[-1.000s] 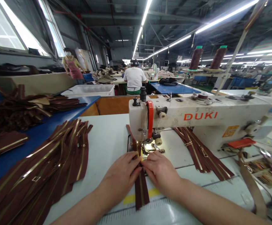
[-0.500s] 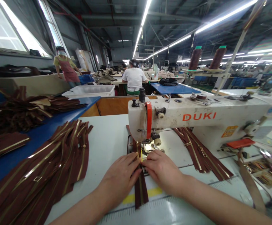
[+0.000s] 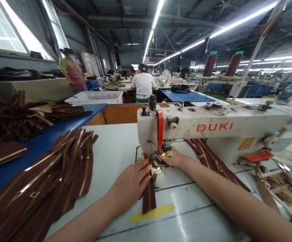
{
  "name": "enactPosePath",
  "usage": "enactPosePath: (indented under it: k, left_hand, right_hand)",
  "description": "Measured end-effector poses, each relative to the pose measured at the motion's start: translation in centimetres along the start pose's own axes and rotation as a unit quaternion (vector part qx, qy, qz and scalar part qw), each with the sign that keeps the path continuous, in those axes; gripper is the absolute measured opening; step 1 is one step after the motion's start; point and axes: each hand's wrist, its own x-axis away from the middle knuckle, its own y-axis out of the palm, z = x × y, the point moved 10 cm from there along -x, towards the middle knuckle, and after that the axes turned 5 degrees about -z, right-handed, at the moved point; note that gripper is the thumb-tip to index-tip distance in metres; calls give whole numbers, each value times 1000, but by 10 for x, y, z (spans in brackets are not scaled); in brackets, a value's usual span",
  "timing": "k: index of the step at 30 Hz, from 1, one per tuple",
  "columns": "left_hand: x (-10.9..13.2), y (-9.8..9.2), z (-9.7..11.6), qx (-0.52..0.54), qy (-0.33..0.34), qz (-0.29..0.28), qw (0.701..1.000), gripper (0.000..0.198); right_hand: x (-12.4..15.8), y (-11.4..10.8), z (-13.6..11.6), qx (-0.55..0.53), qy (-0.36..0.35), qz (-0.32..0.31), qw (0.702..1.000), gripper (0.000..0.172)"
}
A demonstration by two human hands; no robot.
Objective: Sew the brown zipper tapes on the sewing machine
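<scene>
Head view: one brown zipper strip (image 3: 149,199), beneath our left fingertips, long axis running from under the sewing machine (image 3: 214,117) toward us, near end at the yellow tape (image 3: 164,211).
Left hand (image 3: 131,183), the one touching: fingers laid over the strip from its left; whether they pinch, we cannot tell.
Right hand (image 3: 173,158): right of the strip, fingertips partly hidden at the machine; we cannot tell its closure.
Well left of the grip: zipper pile (image 3: 60,174).
Right, beyond our forearm: loose zippers (image 3: 208,158).
</scene>
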Motion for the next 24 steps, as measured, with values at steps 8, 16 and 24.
enactPosePath:
  k: [8, 16, 24]
  left_hand:
    - [0, -3, 1, -5, 3, 14, 1000, 32]
    - [1, -2, 2, 11, 3, 22, 1000, 33]
    - [7, -6, 8, -5, 7, 25, 1000, 35]
  right_hand:
    - [-6, 6, -4, -54, -50, -32, 997, 17]
    - [-10, 13, 13, -75, -48, -32, 996, 16]
    - [-14, 16, 29, -66, -17, -50, 996, 13]
